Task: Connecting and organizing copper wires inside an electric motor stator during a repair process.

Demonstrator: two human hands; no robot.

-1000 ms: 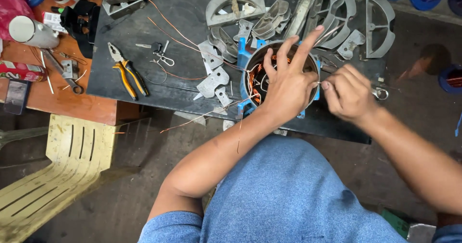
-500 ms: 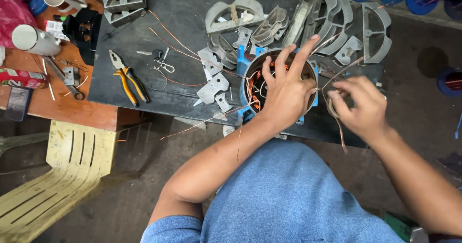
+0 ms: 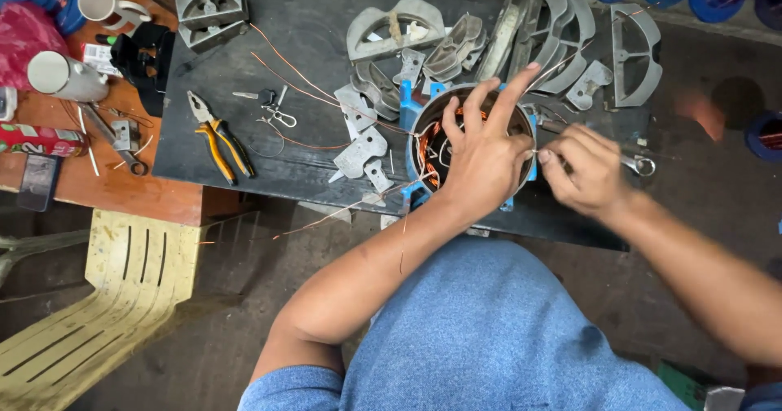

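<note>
A round motor stator with copper windings inside sits in a blue frame on the dark workbench. My left hand lies spread over its top, fingers apart and pressing on the rim. My right hand is just right of the stator, fingers pinched on a thin wire that leads to the windings. Loose copper wire strands trail across the bench to the left.
Yellow-handled pliers, keys and several grey metal brackets lie on the bench. Curved metal motor parts are piled at the back. A wooden table at left holds mugs and a phone. A yellow plastic chair stands below.
My right hand has moved left toward the stator, bringing the wire up to my left hand. The left hand stays spread on the stator.
</note>
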